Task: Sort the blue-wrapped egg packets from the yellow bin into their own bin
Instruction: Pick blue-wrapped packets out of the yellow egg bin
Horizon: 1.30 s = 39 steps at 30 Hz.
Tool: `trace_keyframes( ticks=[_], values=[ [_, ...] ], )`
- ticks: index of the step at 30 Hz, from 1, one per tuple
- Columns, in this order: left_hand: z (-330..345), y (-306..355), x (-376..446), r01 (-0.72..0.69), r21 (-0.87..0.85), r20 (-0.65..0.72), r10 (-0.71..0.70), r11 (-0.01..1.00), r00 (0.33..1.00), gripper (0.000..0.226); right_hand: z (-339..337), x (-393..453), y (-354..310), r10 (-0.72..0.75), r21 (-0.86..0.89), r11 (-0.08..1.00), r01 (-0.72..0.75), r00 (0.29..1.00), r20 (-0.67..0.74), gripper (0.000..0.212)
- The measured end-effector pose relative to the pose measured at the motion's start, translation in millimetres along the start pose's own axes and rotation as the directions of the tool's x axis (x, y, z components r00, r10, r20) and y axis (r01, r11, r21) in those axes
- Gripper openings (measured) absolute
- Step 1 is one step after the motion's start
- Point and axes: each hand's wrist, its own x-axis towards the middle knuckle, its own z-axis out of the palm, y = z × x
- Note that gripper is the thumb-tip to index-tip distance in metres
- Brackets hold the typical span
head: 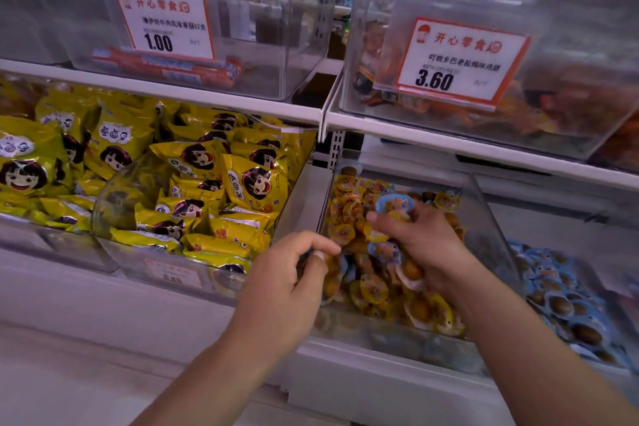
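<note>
The right hand is reaching into the clear plastic bin of yellow-wrapped egg packets, its fingers curled around a round blue-wrapped egg packet held up just above the heap. A small yellow-wrapped packet is sitting against the same fingers, and a second blue-wrapped packet is showing in the heap just under that hand. The left hand is hovering at the bin's near left corner, its fingers curled inward with the thumb meeting them; something dark is showing at the fingertips, but I cannot tell whether it is holding anything.

The heap of yellow-wrapped egg packets is filling the bin around both hands. To the right of this bin, a neighbouring clear bin of blue-wrapped egg packets is lying, brown eggs showing through the wraps. To the left of the yellow bin, large yellow snack bags with a cartoon girl's face are piling up in a wide tray. On the white shelf above, a clear box with a red-bordered price card reading 1.00 is holding red sausages, and directly above the yellow bin another clear box is carrying a card reading 3.60.
</note>
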Motion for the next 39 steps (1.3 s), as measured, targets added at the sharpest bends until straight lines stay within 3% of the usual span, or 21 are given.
trace_keyframes(
  ticks=[4,7,9,11,13,15,20,24,28,31,34,36,39],
  values=[
    [24.5,3.5,-4.1,-0.032,0.010,0.062,0.031,0.999,0.998,0.024,-14.6,6.7,-2.4,0.126,0.338,0.939,-0.065,0.979,-0.160,0.034],
    [48.3,4.0,6.2,-0.013,0.109,0.154,-0.004,0.994,0.988,0.018,-19.1,8.2,3.5,0.251,0.464,0.868,-0.176,0.962,-0.105,0.032],
    [60.0,1.2,15.8,0.030,0.188,0.181,-0.064,0.982,0.981,0.031,-24.1,7.3,6.9,0.281,0.464,0.862,-0.206,0.955,-0.098,0.034],
    [71.1,-7.4,24.5,0.032,0.275,0.210,-0.093,0.961,0.973,0.043,-29.0,5.2,7.9,0.232,0.350,0.923,-0.159,0.956,-0.179,0.035],
    [78.6,-15.8,33.1,0.044,0.357,0.233,-0.134,0.933,0.963,0.048,-33.2,-1.4,6.8,0.118,0.069,0.992,-0.101,0.944,-0.309,0.036],
    [83.3,-23.3,41.5,0.091,0.349,0.234,-0.181,0.933,0.955,0.046,-38.8,-9.3,5.2,0.002,-0.151,0.987,-0.060,0.934,-0.357,0.034],
    [92.3,-28.2,48.0,0.059,0.380,0.197,-0.143,0.923,0.970,0.042,-53.1,-20.0,5.1,-0.021,-0.253,0.966,-0.053,0.960,-0.279,0.039],
    [93.7,-25.9,43.6,-0.003,0.513,0.100,-0.057,0.858,0.993,0.037,-60.9,-23.9,1.9,0.010,-0.266,0.961,-0.073,0.972,-0.233,0.038],
    [94.3,-22.5,40.4,0.024,0.554,0.048,-0.061,0.832,0.997,0.026,-64.2,-26.3,-10.3,-0.189,-0.423,0.904,0.055,0.940,-0.283,0.044],
    [94.0,-22.1,36.2,-0.006,0.591,0.019,-0.007,0.807,1.000,0.029,-67.0,-24.8,-16.5,-0.283,-0.439,0.890,0.127,0.907,-0.311,0.038],
    [89.2,-19.5,34.6,-0.023,0.517,0.021,0.014,0.856,1.000,0.032,-63.5,-22.8,-18.8,-0.214,-0.346,0.932,0.111,0.937,-0.275,0.033],
    [82.4,-14.7,34.3,0.005,0.378,0.007,-0.008,0.926,1.000,0.030,-58.6,-22.3,-15.7,-0.179,-0.320,0.943,0.092,0.951,-0.254,0.024],
    [69.9,7.3,33.3,0.161,-0.063,-0.055,-0.164,0.985,0.985,0.036,-50.0,-22.9,-13.8,-0.097,-0.111,0.991,0.073,0.968,-0.230,0.016]
  ],
)
